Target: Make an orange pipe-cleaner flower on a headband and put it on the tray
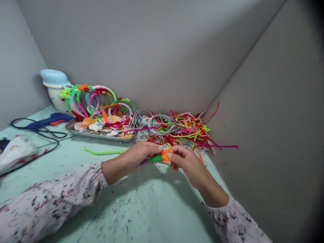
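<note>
An orange flower shape of fuzzy pipe cleaner is pinched between both hands, above the pale green table. From its left side runs a green fuzzy band with a purple part near the left fingers. My left hand is closed round this band, its thumb at the flower's left edge. My right hand pinches the flower from the right with thumb and forefinger. The palm sides of the fingers are partly hidden.
Behind the hands lie a heap of coloured pipe cleaners and wire coils. A metal tray holds shells and fuzzy rings. At left are a blue glue gun, a black cord, a lidded container and a white packet.
</note>
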Available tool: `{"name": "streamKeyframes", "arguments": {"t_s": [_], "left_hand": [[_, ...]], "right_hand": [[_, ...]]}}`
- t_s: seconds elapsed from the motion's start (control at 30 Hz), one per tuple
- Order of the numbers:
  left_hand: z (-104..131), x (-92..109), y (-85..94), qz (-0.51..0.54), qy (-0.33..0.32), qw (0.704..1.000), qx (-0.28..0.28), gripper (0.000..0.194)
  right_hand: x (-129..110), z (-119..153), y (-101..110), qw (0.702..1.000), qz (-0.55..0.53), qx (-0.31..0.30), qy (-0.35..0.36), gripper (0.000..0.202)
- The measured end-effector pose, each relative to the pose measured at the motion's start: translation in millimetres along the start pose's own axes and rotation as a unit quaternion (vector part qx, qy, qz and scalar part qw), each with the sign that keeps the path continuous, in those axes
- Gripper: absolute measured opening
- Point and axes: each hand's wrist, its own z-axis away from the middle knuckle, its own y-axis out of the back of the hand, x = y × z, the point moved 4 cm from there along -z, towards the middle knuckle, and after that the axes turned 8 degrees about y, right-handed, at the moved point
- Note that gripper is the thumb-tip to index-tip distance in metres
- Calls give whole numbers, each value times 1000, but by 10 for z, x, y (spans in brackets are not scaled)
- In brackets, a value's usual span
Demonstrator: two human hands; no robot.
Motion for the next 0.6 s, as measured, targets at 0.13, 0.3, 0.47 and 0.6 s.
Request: {"name": "streamKeyframes", "arguments": {"t_s": [0.13,0.3,0.47,0.6], "left_hand": [[4,0,-38,44,31,999,-5,23],[-18,-53,-71,79,69,994,-1,23],[-22,-83,-38,27,53,998,20,17],[7,-51,-13,-22,41,998,45,17]], "right_hand": [[-15,17,-35,1000,6,-8,-3,20],[-20,25,-52,1000,20,-12,0,19],[-1,6,-36,1000,21,-9,7,20],[-9,-9,-27,1000,20,-7,-2,21]]}}
